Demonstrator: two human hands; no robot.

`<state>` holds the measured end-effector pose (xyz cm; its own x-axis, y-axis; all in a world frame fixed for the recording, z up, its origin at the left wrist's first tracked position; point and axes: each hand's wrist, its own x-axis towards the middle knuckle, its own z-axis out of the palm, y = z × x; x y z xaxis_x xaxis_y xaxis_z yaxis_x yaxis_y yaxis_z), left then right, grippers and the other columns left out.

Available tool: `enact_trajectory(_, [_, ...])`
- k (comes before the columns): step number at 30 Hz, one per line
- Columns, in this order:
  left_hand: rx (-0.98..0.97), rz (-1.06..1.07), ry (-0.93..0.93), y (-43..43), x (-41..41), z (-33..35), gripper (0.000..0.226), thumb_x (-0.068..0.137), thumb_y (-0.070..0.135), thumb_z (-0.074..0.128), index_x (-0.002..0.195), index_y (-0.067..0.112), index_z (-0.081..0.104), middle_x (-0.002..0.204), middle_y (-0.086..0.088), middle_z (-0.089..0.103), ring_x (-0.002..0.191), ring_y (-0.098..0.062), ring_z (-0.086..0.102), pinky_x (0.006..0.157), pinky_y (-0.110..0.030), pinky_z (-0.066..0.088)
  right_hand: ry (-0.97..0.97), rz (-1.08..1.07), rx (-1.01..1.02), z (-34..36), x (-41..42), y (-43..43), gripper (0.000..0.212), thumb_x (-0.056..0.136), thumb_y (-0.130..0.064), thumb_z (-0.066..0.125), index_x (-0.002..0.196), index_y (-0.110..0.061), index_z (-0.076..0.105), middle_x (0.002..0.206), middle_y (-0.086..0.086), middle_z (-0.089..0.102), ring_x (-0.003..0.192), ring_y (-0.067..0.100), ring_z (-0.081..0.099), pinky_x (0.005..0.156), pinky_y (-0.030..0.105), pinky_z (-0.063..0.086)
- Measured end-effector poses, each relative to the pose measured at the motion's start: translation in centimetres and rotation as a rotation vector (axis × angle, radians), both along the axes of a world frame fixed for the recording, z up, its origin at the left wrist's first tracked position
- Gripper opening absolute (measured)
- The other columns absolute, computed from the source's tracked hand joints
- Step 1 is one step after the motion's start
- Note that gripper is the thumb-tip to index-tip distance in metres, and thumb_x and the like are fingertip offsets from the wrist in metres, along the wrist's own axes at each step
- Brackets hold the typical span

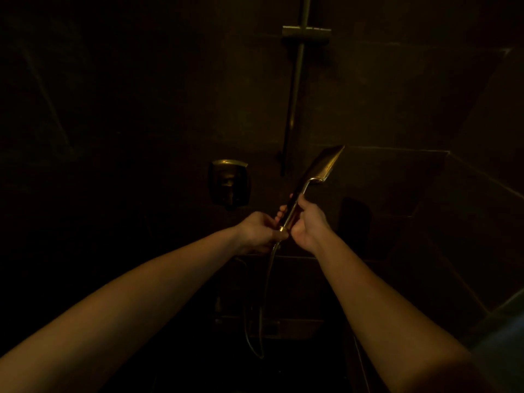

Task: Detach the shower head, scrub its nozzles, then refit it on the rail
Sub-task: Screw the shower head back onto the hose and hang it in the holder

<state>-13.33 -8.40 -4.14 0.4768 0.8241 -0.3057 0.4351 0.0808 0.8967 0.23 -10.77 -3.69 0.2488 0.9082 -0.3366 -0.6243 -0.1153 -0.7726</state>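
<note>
- Square metal wall valve (229, 184): low left of vertical metal rail (295, 95).
- Left hand (259, 231): curled round handle's lower end.
- Flat rectangular metal shower head (326, 164): off the rail, tilted up-right.
- Right hand (307, 222): clamped on handle, just above.

Left hand (259, 231) grips the shower head (326, 163) low; right hand (307, 222) grips just above.

The rail (295, 103) runs down the far wall (141, 109), its bracket (306, 32) high up. The mixer handle (229, 184) juts out left of it. Open room lies right of the rail, above the shower head (323, 165). The hose (265, 293) hangs looped in the near middle.
</note>
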Motion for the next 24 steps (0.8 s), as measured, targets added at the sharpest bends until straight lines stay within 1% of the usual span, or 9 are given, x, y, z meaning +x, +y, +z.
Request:
enact_trajectory(5, [0.214, 0.107, 0.047, -1.7, 2.6, 0.4, 0.034, 0.078, 0.025, 0.081, 0.104, 0.012, 0.062, 0.091, -0.002, 0.069, 0.078, -0.011, 0.067, 0.068, -0.029, 0.056, -0.063, 0.081, 0.047, 2.1, 2.3, -1.4, 0.039, 0.097, -0.026, 0.056, 0.132, -0.010, 0.053, 0.098, 0.015, 0.061, 0.090, 0.027, 0.062, 0.082, 0.042, 0.056])
enact_trajectory(7, [0.248, 0.142, 0.033, -2.1, 3.5, 0.7, 0.034, 0.078, 0.027, 0.080, 0.103, 0.011, 0.063, 0.091, -0.003, 0.071, 0.079, -0.014, 0.070, 0.072, -0.033, 0.059, -0.109, 0.128, 0.066, 2.9, 3.5, -1.8, 0.051, 0.092, -0.022, 0.064, 0.139, -0.011, 0.048, 0.099, 0.016, 0.063, 0.092, 0.029, 0.064, 0.082, 0.044, 0.057])
enact_trajectory(10, [0.255, 0.127, 0.029, -2.9, 4.6, 1.9, 0.032, 0.081, 0.028, 0.077, 0.105, 0.012, 0.064, 0.094, -0.007, 0.072, 0.083, -0.019, 0.073, 0.072, -0.037, 0.059, -0.221, 0.149, 0.089, 4.1, 5.3, -2.2, 0.077, 0.080, -0.018, 0.077, 0.145, -0.016, 0.037, 0.108, 0.018, 0.068, 0.101, 0.031, 0.067, 0.095, 0.050, 0.052])
enact_trajectory(13, [0.251, 0.094, 0.010, -3.0, 5.5, 2.9, 0.029, 0.083, 0.027, 0.075, 0.106, 0.011, 0.065, 0.096, -0.011, 0.074, 0.085, -0.024, 0.074, 0.082, -0.043, 0.059, -0.388, 0.141, 0.118, 5.3, 5.7, -2.3, 0.099, 0.055, -0.028, 0.090, 0.142, -0.014, 0.045, 0.123, 0.014, 0.065, 0.111, 0.028, 0.064, 0.101, 0.054, 0.047])
enact_trajectory(14, [0.246, 0.088, 0.003, -2.9, 5.7, 3.1, 0.029, 0.084, 0.026, 0.074, 0.107, 0.011, 0.066, 0.096, -0.011, 0.074, 0.085, -0.024, 0.075, 0.084, -0.046, 0.059, -0.454, 0.139, 0.131, 5.6, 5.6, -2.1, 0.096, 0.053, -0.030, 0.091, 0.138, -0.013, 0.050, 0.124, 0.012, 0.065, 0.111, 0.026, 0.064, 0.099, 0.053, 0.048])
enact_trajectory(17, [0.245, 0.079, -0.047, -2.5, 5.9, 3.6, 0.019, 0.087, 0.020, 0.071, 0.104, 0.012, 0.067, 0.099, -0.016, 0.074, 0.091, -0.031, 0.073, 0.087, -0.052, 0.057, -0.672, 0.096, 0.178, 6.8, 5.0, -2.0, 0.047, 0.070, -0.021, 0.086, 0.111, -0.015, 0.065, 0.104, 0.005, 0.070, 0.092, 0.018, 0.069, 0.084, 0.040, 0.058])
enact_trajectory(19, [0.215, 0.057, -0.106, -2.2, 5.8, 4.3, 0.014, 0.091, 0.016, 0.066, 0.105, 0.013, 0.062, 0.100, -0.016, 0.071, 0.097, -0.032, 0.072, 0.089, -0.053, 0.056, -0.794, 0.091, 0.231, 7.8, 4.7, -1.9, 0.024, 0.075, -0.020, 0.082, 0.092, -0.022, 0.066, 0.096, 0.003, 0.071, 0.084, 0.014, 0.069, 0.073, 0.030, 0.058])
enact_trajectory(21, [0.148, 0.018, -0.167, -1.6, 5.3, 4.9, 0.020, 0.095, 0.013, 0.061, 0.114, 0.009, 0.058, 0.101, -0.013, 0.067, 0.100, -0.030, 0.070, 0.091, -0.051, 0.055, -0.874, 0.086, 0.260, 8.6, 4.4, -1.6, 0.024, 0.076, -0.021, 0.081, 0.094, -0.022, 0.065, 0.097, 0.001, 0.070, 0.085, 0.010, 0.067, 0.072, 0.026, 0.057])
enact_trajectory(24, [0.057, -0.078, -0.217, -0.2, 4.3, 6.2, 0.026, 0.096, 0.009, 0.057, 0.122, 0.011, 0.053, 0.105, -0.012, 0.066, 0.100, -0.026, 0.068, 0.092, -0.046, 0.055, -0.935, 0.059, 0.243, 9.8, 4.0, -0.8, 0.053, 0.074, -0.028, 0.082, 0.122, -0.016, 0.062, 0.108, 0.000, 0.067, 0.099, 0.016, 0.066, 0.083, 0.038, 0.058])
